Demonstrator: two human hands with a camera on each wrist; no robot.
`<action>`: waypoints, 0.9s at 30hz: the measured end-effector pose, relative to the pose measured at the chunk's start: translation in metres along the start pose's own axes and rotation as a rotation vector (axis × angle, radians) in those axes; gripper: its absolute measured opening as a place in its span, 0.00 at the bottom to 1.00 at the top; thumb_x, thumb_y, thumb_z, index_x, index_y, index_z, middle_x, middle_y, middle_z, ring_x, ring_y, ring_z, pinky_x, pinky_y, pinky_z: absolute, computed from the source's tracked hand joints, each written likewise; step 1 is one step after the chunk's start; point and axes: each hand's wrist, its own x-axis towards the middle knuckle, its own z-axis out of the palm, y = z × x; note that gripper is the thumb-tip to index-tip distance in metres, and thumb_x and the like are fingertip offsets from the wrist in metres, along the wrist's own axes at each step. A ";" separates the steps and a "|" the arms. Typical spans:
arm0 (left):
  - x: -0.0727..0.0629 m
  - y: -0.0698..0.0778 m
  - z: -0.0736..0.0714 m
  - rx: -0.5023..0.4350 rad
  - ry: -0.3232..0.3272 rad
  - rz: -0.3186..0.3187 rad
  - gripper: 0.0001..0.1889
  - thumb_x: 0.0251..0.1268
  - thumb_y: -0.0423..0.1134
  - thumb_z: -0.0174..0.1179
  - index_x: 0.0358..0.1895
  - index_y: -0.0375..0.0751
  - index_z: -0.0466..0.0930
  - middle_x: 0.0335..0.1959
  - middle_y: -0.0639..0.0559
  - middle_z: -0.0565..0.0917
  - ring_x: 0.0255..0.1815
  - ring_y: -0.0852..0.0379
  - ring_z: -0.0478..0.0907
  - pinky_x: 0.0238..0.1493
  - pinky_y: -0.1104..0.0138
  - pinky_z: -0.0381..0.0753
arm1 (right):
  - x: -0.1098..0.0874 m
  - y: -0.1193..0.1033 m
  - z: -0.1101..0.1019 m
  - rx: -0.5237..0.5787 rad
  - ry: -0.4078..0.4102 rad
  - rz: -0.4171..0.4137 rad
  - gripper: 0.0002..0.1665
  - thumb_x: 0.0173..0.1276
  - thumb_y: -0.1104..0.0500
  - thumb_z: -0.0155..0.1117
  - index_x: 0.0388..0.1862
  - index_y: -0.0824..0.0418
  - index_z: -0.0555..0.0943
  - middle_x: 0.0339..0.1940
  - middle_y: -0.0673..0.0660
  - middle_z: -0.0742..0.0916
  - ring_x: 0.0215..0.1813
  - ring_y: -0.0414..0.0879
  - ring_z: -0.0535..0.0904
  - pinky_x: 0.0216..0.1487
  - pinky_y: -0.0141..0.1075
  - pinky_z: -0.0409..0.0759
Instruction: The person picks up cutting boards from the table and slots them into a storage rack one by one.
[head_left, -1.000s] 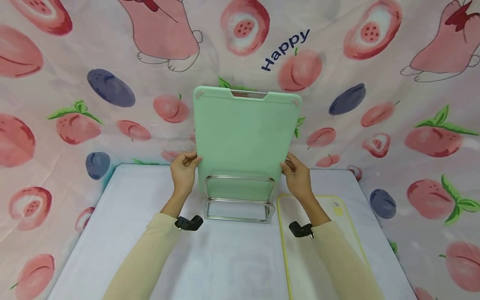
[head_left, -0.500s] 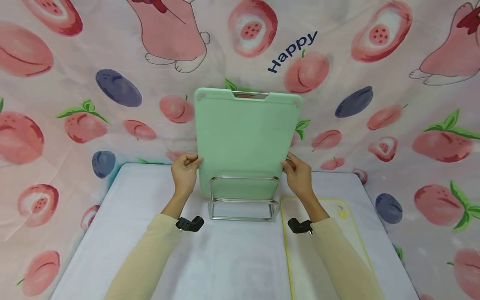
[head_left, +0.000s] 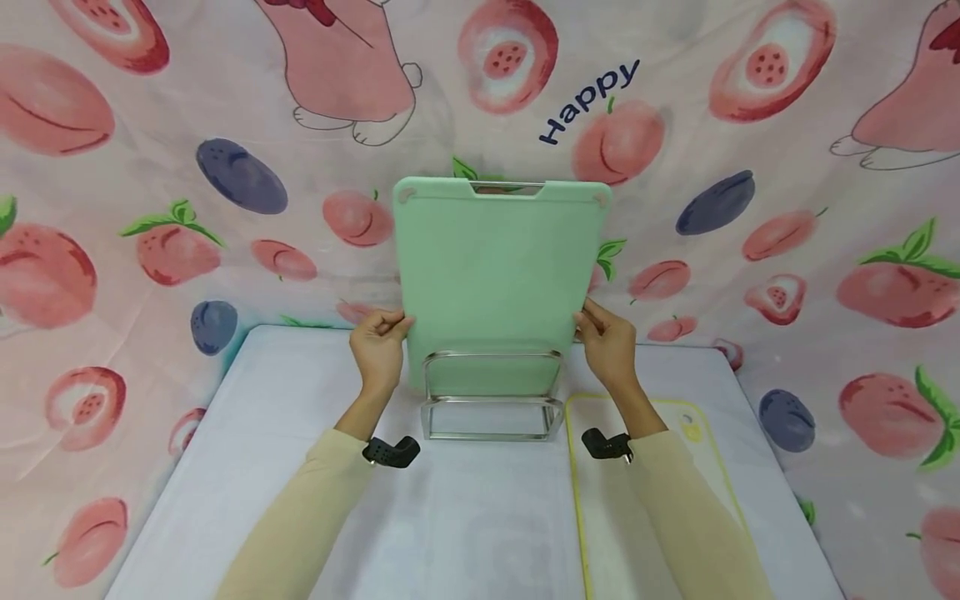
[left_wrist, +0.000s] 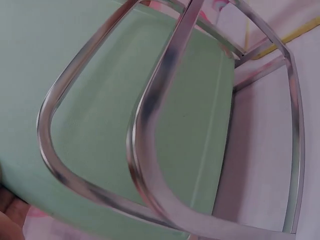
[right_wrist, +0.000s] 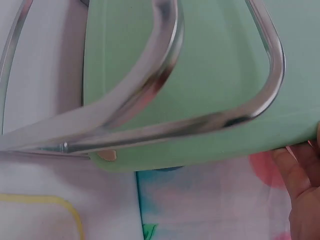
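Observation:
A light green cutting board (head_left: 498, 267) stands nearly upright, leaning back a little, its handle cutout along the top edge. Its lower part sits behind the front hoops of a silver metal rack (head_left: 491, 400). My left hand (head_left: 378, 350) pinches the board's left edge, thumb on the front face. At the opposite edge my right hand (head_left: 609, 342) pinches it the same way. In the right wrist view, the fingers (right_wrist: 295, 172) lie against the green edge. Rounded rack bars (left_wrist: 145, 125) cross in front of the board's lower end in the left wrist view.
A pale board with a yellow rim (head_left: 573, 500) lies flat on the white table (head_left: 465, 517), right of the rack and partly under my right forearm. Close behind the table rises a fruit-patterned cloth (head_left: 300, 275), which also covers both sides.
The head view has shifted slightly, so the whole scene sits a little further right. Both hands keep their pinch on the cutting board, which stays in the rack.

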 end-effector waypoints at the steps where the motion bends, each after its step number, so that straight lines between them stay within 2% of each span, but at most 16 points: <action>1: -0.001 0.001 0.001 0.002 -0.003 -0.004 0.07 0.51 0.18 0.66 0.32 0.15 0.79 0.32 0.26 0.82 0.31 0.60 0.84 0.35 0.70 0.83 | 0.000 0.000 -0.001 -0.009 0.010 0.002 0.22 0.69 0.65 0.59 0.62 0.67 0.75 0.51 0.67 0.83 0.49 0.56 0.82 0.44 0.37 0.82; 8: -0.001 0.007 0.003 0.056 0.023 0.003 0.06 0.51 0.19 0.66 0.32 0.17 0.81 0.31 0.29 0.83 0.31 0.60 0.84 0.35 0.71 0.83 | 0.001 -0.001 0.000 -0.034 0.028 0.010 0.22 0.69 0.65 0.60 0.61 0.66 0.76 0.50 0.66 0.84 0.48 0.54 0.83 0.42 0.32 0.82; 14: -0.003 0.012 0.004 0.097 0.050 -0.001 0.06 0.51 0.20 0.67 0.32 0.17 0.81 0.33 0.27 0.83 0.33 0.53 0.84 0.34 0.70 0.83 | -0.001 -0.003 0.002 -0.024 0.046 0.018 0.21 0.67 0.64 0.62 0.60 0.65 0.77 0.49 0.66 0.85 0.47 0.51 0.84 0.41 0.31 0.82; 18: -0.002 0.011 0.005 0.099 0.044 0.001 0.06 0.52 0.20 0.67 0.32 0.17 0.82 0.36 0.29 0.83 0.35 0.48 0.85 0.35 0.68 0.83 | -0.003 -0.005 0.001 -0.034 0.056 0.033 0.22 0.67 0.65 0.62 0.60 0.65 0.77 0.48 0.67 0.84 0.47 0.55 0.83 0.42 0.32 0.82; 23: -0.002 0.007 0.005 0.097 0.005 0.020 0.06 0.53 0.21 0.67 0.33 0.18 0.82 0.38 0.30 0.83 0.39 0.42 0.83 0.38 0.68 0.83 | -0.009 -0.019 0.001 -0.049 0.079 -0.016 0.21 0.67 0.70 0.61 0.59 0.71 0.76 0.46 0.71 0.84 0.46 0.62 0.82 0.40 0.34 0.83; 27: -0.006 0.004 0.006 0.095 -0.001 0.055 0.08 0.54 0.22 0.66 0.37 0.19 0.81 0.38 0.30 0.83 0.40 0.40 0.83 0.41 0.69 0.82 | -0.017 -0.030 0.003 -0.034 0.129 -0.057 0.21 0.66 0.72 0.60 0.59 0.72 0.76 0.46 0.71 0.84 0.46 0.62 0.81 0.41 0.31 0.82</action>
